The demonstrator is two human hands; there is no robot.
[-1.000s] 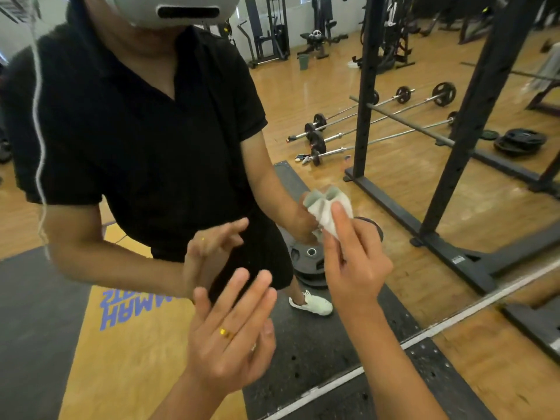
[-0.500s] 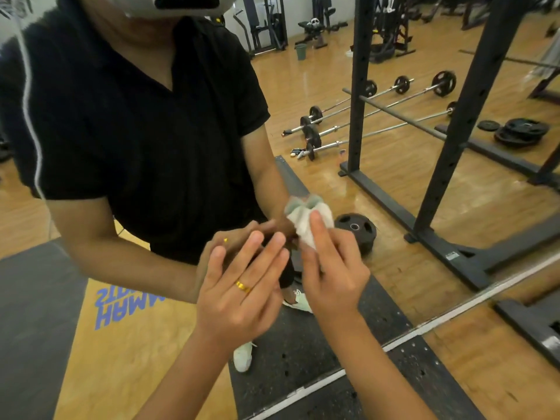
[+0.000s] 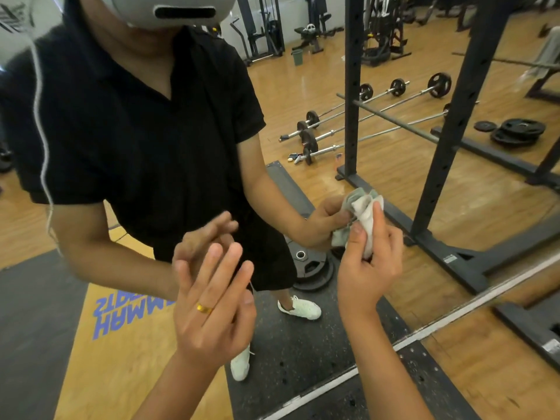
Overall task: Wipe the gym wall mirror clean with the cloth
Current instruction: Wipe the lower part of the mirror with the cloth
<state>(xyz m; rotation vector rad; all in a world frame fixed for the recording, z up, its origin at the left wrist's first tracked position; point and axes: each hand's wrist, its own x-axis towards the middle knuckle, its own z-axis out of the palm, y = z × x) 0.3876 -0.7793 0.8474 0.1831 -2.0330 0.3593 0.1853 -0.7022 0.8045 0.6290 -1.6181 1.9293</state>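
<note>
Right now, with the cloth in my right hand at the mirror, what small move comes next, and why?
Probably sweep the cloth sideways across the mirror. Your right hand has a grip on it, bunched, and it seems to meet its reflection, so it looks in contact with the glass. Your left hand is open and holds nothing.

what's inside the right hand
A bunched pale cloth, pinched between the thumb and fingers of the right hand; its top pokes out. How much is tucked in the palm is hidden.
</note>
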